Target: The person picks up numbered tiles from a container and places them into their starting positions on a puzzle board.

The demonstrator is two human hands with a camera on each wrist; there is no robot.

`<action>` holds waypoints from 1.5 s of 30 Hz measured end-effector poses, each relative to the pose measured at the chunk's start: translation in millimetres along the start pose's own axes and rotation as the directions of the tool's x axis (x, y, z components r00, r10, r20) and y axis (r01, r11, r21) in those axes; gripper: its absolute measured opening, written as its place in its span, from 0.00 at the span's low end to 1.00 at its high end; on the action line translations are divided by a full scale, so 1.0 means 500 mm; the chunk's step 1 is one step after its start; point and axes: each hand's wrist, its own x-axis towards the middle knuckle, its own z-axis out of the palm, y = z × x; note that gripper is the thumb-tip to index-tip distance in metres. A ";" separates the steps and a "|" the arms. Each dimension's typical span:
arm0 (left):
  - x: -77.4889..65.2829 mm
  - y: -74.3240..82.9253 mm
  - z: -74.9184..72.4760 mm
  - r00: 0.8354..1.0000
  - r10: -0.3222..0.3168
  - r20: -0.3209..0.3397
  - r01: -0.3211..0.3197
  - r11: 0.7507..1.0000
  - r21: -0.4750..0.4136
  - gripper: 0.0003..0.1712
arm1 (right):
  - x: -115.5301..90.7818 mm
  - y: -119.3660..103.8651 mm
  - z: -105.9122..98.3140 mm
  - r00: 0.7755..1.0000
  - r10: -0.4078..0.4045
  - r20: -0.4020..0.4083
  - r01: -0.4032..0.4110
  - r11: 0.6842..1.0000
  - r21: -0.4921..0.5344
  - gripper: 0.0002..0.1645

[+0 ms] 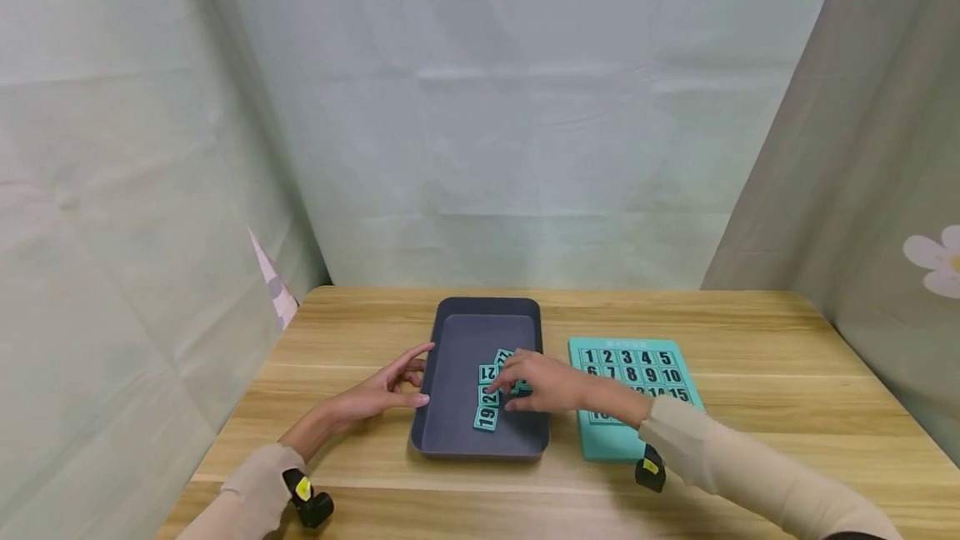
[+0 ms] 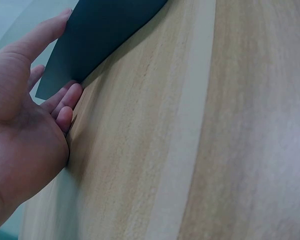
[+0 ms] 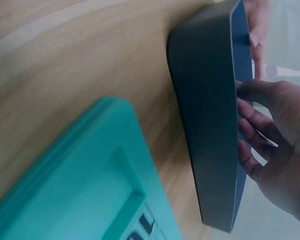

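A dark grey rectangular tray (image 1: 457, 348) sits on the table with several teal number tiles inside, among them a 19 tile (image 1: 486, 417) and a 21 tile (image 1: 488, 373). My left hand (image 1: 378, 390) touches the tray's left side, thumb and index finger spread along the rim. Over the tray's right wall reaches my right hand (image 1: 546, 382), its fingertips down among the tiles and partly covering them. In the right wrist view, the tray's outer wall (image 3: 205, 100) hides those fingertips. Right of the tray lies a teal number board (image 1: 611, 444), its lower rows partly covered by my right forearm.
A wooden table (image 1: 750, 373) bears the tray and board. Pale curtains (image 1: 525, 107) hang behind and at both sides. Each wrist carries a small black camera, such as the left wrist camera (image 1: 311, 507) near the front edge.
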 end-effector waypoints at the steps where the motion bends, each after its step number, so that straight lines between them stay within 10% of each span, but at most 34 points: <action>1: 0.000 0.000 0.000 1.000 0.001 0.000 -0.001 1.000 0.000 0.48 | 0.004 -0.002 0.003 1.000 -0.011 0.018 0.011 1.000 -0.001 0.19; 25: 0.000 -0.002 -0.002 1.000 0.018 0.017 -0.018 1.000 -0.005 0.47 | 0.048 -0.011 0.038 0.986 0.009 0.164 -0.013 1.000 0.022 0.20; 45: 0.002 -0.002 0.000 1.000 0.012 0.007 -0.012 1.000 0.002 0.48 | -0.010 -0.003 0.006 0.991 0.092 -0.096 -0.066 0.966 0.251 0.18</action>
